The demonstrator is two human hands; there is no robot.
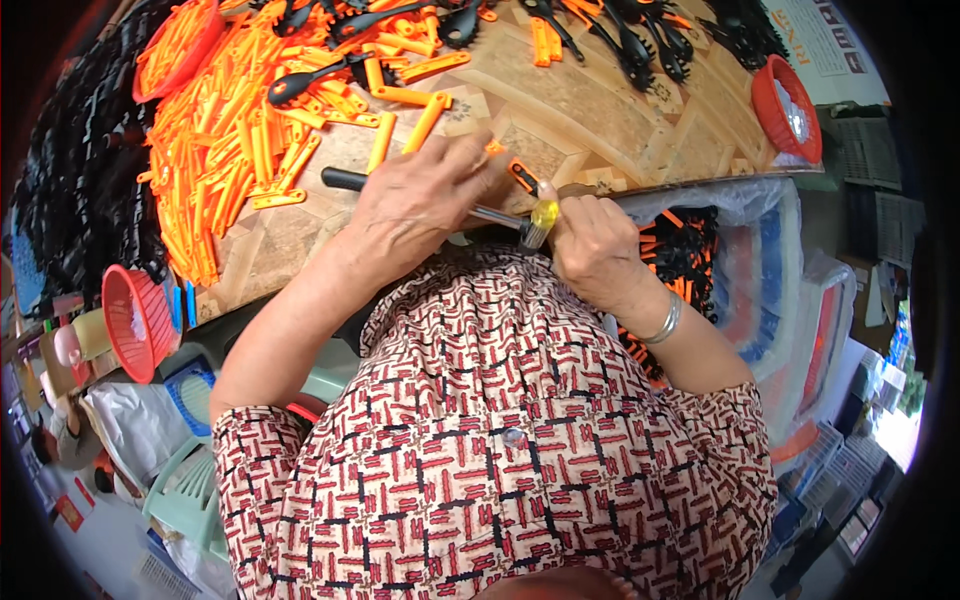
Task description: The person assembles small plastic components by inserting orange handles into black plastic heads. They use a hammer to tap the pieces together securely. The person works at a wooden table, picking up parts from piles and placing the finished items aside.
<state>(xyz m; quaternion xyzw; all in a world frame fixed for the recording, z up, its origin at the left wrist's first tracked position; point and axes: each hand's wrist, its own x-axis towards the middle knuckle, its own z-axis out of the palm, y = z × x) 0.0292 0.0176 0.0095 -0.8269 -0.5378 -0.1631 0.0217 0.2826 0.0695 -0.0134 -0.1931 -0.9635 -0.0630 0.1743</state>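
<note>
My left hand [420,205] is closed on a black-handled utensil [340,180] with an orange-and-black end piece [520,175], pressing it against the wooden table [570,120] near its front edge. My right hand [595,245] grips a screwdriver by its yellow handle [543,215]. The metal shaft runs left under my left hand's fingers. The two hands nearly touch. A silver bracelet [665,320] circles my right wrist.
A heap of orange plastic handle parts [230,140] covers the table's left. Black utensil heads [640,45] lie at the back, more black parts [80,180] far left. Red baskets [785,105], [140,320] sit at right and left. A bin of finished orange-black pieces [680,250] stands at right.
</note>
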